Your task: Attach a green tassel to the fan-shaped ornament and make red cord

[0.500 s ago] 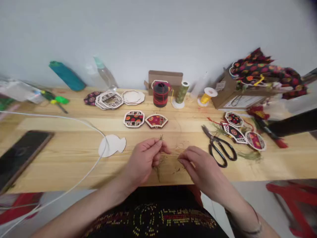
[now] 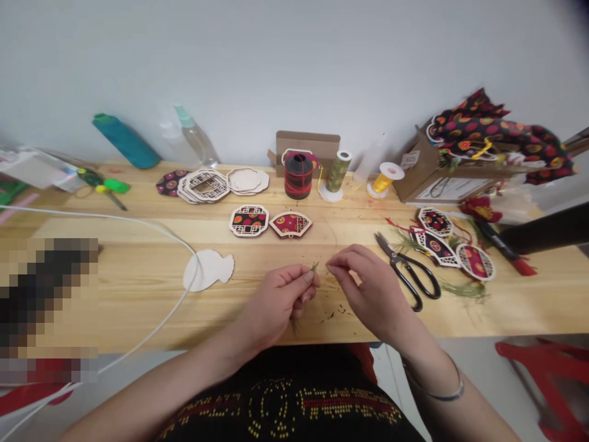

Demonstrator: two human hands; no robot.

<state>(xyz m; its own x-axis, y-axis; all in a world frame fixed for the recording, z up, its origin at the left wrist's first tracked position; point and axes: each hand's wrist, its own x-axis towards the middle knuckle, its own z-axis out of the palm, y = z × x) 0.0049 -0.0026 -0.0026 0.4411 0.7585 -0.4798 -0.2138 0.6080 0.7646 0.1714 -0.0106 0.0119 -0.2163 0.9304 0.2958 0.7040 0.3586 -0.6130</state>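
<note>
My left hand pinches a small bundle of green threads, whose ends stick out above the fingertips and below the palm. To its right, my right hand is closed at thumb and forefinger; anything between those fingertips is too small to make out. Black-handled scissors lie just right of my right hand. Beyond the hands rest a fan-shaped ornament and a rounded ornament with patterned cloth. Dark scraps lie below my hands.
A white vase-shaped piece lies left, crossed by a white cable. Spools of red cord, green thread and yellow thread stand at the back. A cardboard box and finished ornaments are at right.
My left hand has shifted slightly right with the threads. My right hand has moved a little up and left, so the fingertips of both hands are closer together.
</note>
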